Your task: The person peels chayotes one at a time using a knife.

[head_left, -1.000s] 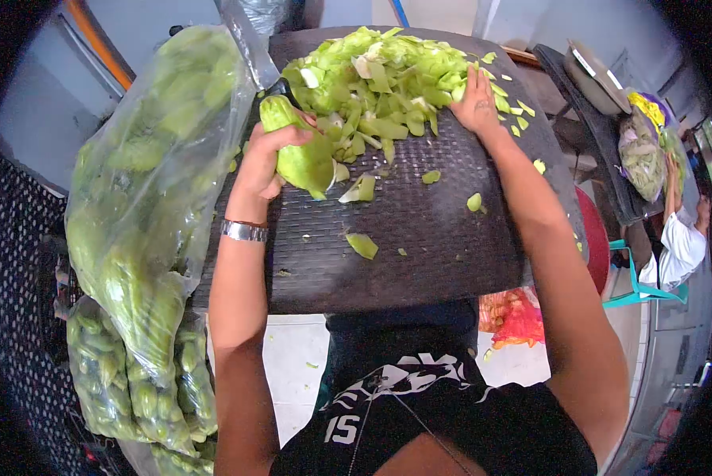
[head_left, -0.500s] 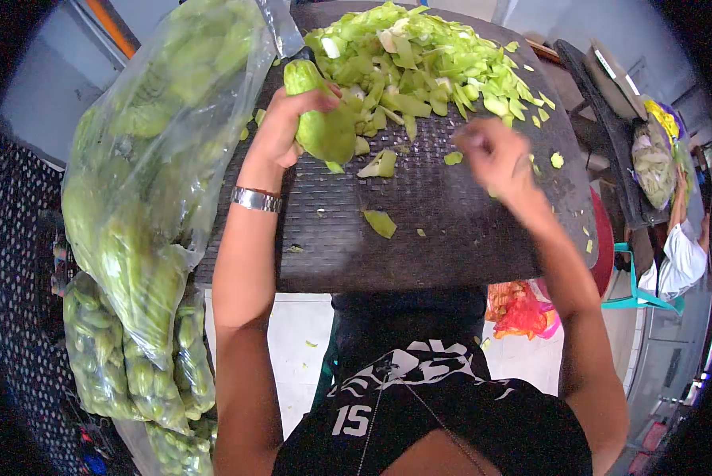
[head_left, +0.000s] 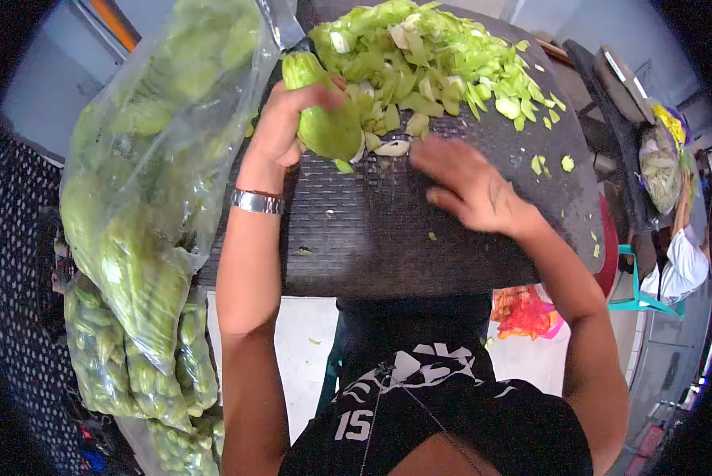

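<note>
Watching remotely, I see the left hand (head_left: 279, 127) at eleven o'clock, fingers wrapped around a green gourd (head_left: 332, 132) above the bench (head_left: 324, 258); at two, the right hand (head_left: 475, 190) points blurred fingers toward ten, thumb spread apart.

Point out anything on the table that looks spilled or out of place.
Some loose peelings lie toward the table's right edge, apart from the main pile; they look like stray scraps.
</note>
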